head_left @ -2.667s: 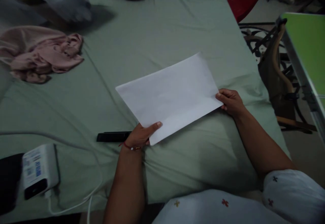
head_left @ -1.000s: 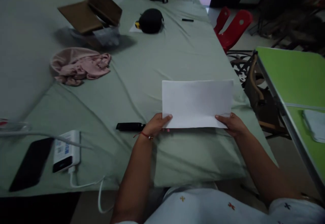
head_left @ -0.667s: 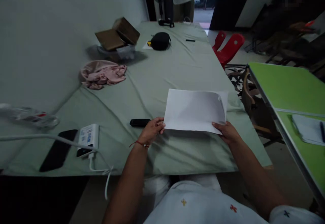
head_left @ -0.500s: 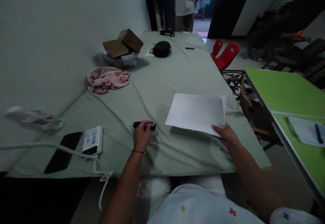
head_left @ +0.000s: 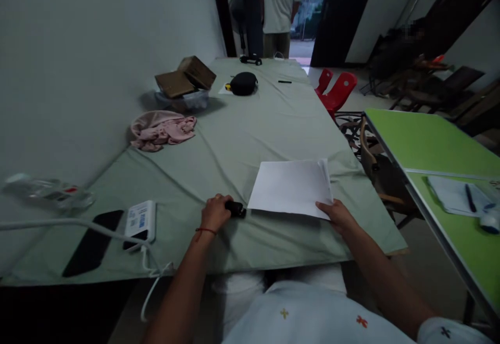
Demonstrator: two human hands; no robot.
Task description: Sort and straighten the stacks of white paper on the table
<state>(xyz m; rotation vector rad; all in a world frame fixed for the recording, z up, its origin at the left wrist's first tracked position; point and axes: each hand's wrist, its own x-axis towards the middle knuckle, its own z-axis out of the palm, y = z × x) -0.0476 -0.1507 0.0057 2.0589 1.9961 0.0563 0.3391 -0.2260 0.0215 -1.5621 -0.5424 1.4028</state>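
Observation:
My left hand (head_left: pixel 216 213) is closed around a black stapler (head_left: pixel 235 208), whose front end sticks out toward the paper. Most of the stapler's rear is hidden in my fingers. Just right of it, a few white sheets of paper (head_left: pixel 291 185) are held by my right hand (head_left: pixel 335 215), which pinches their near right corner, thumb on top. The sheets tilt slightly off the cloth, and their far right corner shows separate layers. Between the stapler's tip and the left edge of the paper there is only a narrow gap.
On the left lie a phone (head_left: pixel 94 242), a white power bank (head_left: pixel 139 221) with a cable, and a plastic bottle (head_left: pixel 49 190). Farther back are a pink cloth (head_left: pixel 164 129), cardboard boxes (head_left: pixel 195 72) and a black case (head_left: pixel 244 84). A green table (head_left: pixel 441 136) stands at right; a person (head_left: pixel 279 8) stands behind.
My left hand has wrapped around the stapler and turned it so its end points right, nearer the paper. The paper stays in my right hand, now closer to the stapler. The view has shifted slightly.

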